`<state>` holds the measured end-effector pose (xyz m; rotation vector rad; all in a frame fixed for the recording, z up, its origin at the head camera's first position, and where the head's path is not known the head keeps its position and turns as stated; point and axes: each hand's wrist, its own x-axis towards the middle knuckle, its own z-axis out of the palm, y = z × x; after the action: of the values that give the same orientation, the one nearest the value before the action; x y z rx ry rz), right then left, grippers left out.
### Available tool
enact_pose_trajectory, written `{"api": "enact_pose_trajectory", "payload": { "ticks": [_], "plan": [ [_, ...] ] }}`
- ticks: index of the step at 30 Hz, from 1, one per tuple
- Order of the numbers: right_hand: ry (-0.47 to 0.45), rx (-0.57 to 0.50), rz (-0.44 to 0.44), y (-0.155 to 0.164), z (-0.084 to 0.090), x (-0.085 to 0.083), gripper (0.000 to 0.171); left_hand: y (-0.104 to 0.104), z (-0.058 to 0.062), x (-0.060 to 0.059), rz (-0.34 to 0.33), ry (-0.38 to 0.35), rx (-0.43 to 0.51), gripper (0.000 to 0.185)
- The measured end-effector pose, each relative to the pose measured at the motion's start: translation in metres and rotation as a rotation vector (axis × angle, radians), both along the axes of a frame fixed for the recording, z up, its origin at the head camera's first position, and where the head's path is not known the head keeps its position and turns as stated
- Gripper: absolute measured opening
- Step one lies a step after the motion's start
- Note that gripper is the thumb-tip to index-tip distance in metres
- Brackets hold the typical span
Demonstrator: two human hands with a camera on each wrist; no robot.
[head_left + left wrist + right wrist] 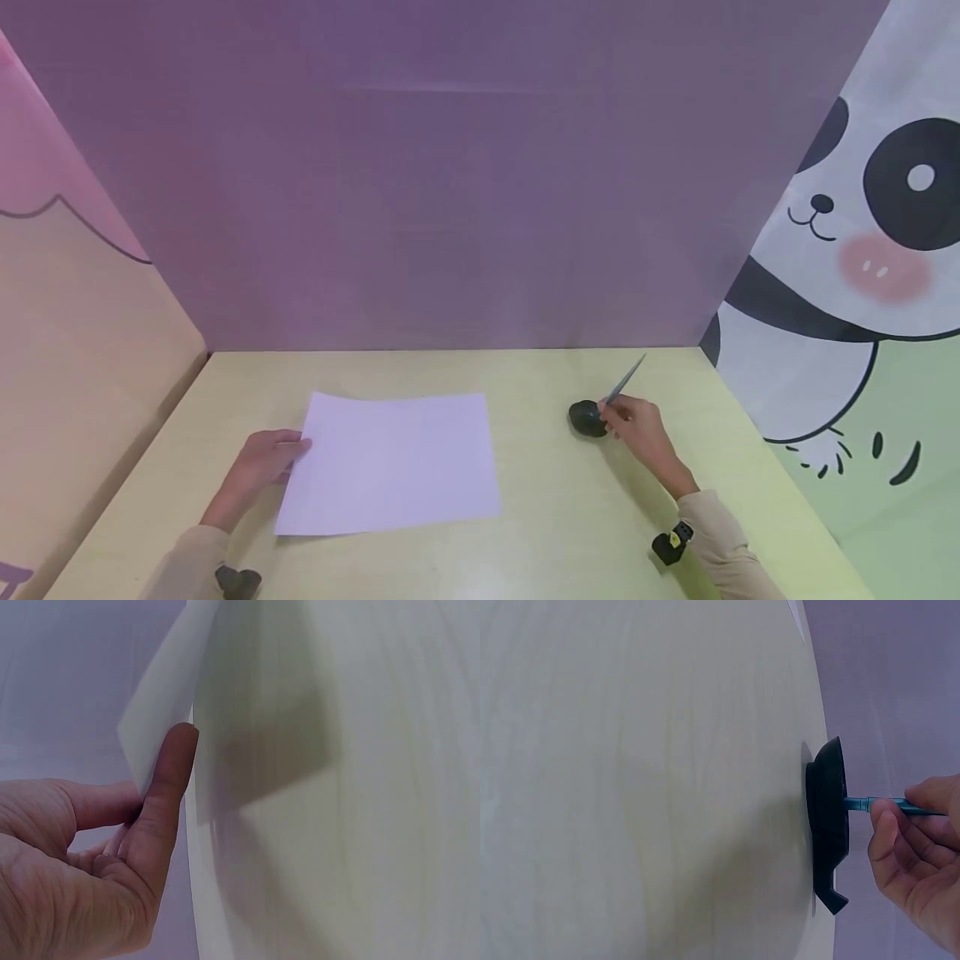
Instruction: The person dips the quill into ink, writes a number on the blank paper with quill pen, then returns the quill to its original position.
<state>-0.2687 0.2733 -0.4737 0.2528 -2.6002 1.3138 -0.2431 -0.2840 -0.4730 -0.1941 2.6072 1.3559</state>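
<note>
My left hand (258, 467) pinches the left edge of a blank white sheet of paper (397, 467), tipped up off the table on that side. Thumb and fingertips close on the paper (161, 705) in the left wrist view. At the right, my right hand (636, 423) holds a slim, tapered, teal pen-like stick (626, 377) between thumb and fingers. Its lower end reaches down into a small black dish (585, 419) standing on the table. Seen from the right wrist, the dish (826, 817) is shallow with a bent lip, and its rim hides the tip of the stick.
Both hands work over a pale wooden table (540, 483). A plain purple wall (480, 208) rises behind its far edge, and a panda picture (885, 208) covers the right wall. Dark wrist devices (672, 543) sit at both sleeves.
</note>
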Motion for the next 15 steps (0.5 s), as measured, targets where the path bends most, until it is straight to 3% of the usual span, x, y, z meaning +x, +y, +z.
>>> {"api": "enact_pose_trajectory", "payload": {
  "ticks": [7, 15],
  "plan": [
    [-0.026, 0.038, -0.009, 0.000, -0.004, 0.004, 0.012, 0.007, -0.003, 0.002, -0.001, 0.008, -0.012, 0.051],
    [0.030, 0.056, -0.014, -0.001, -0.003, 0.001, 0.010, 0.016, 0.004, 0.001, -0.027, 0.026, -0.017, 0.049]
  ]
}}
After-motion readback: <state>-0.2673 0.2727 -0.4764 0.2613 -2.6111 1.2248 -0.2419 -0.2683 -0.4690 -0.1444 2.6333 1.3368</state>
